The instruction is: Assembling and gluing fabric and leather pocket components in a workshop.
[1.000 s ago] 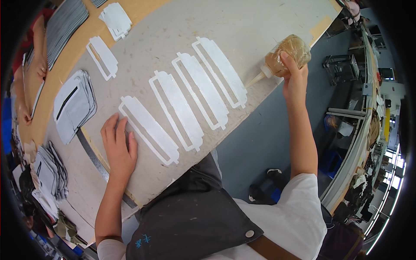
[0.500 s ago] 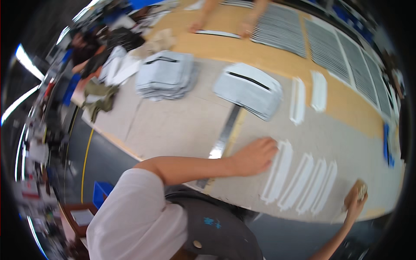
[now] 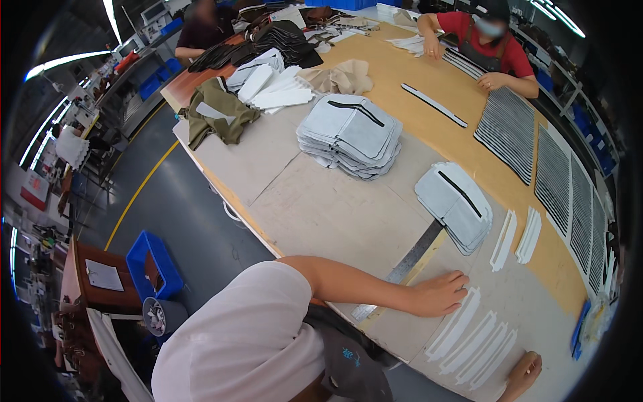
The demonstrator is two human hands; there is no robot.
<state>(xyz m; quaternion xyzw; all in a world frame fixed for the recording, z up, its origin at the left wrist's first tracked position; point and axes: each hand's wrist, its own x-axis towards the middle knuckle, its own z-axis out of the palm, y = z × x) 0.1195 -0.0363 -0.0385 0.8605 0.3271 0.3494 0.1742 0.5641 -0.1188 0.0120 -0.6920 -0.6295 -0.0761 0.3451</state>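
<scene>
My left hand (image 3: 439, 295) rests on the table by the upper end of the nearest white strip (image 3: 455, 325), its bent fingers slightly apart and no object seen in them. Several slim white strips (image 3: 479, 352) lie side by side at a slant below it. To their right, at the lower edge, my right hand (image 3: 524, 375) has its fingers curled; what they close on is hidden. Beyond my left hand lies a small stack of light grey panels (image 3: 455, 204), the top one with a black slot. A metal ruler (image 3: 408, 261) runs from under that stack toward me.
A taller pile of grey panels (image 3: 351, 137) stands further back. More white strips (image 3: 529, 234) lie at right. Across the table a person (image 3: 492, 40) handles striped dark pieces; one strip (image 3: 434, 105) lies apart. Olive cloth (image 3: 218, 110) covers the left corner. A blue crate (image 3: 154, 264) sits beyond the left edge.
The view has swung, so the table lies lower and further right. My right hand, with a brownish thing in it before, now appears closer to the strips. The other person's hands have left the lone strip.
</scene>
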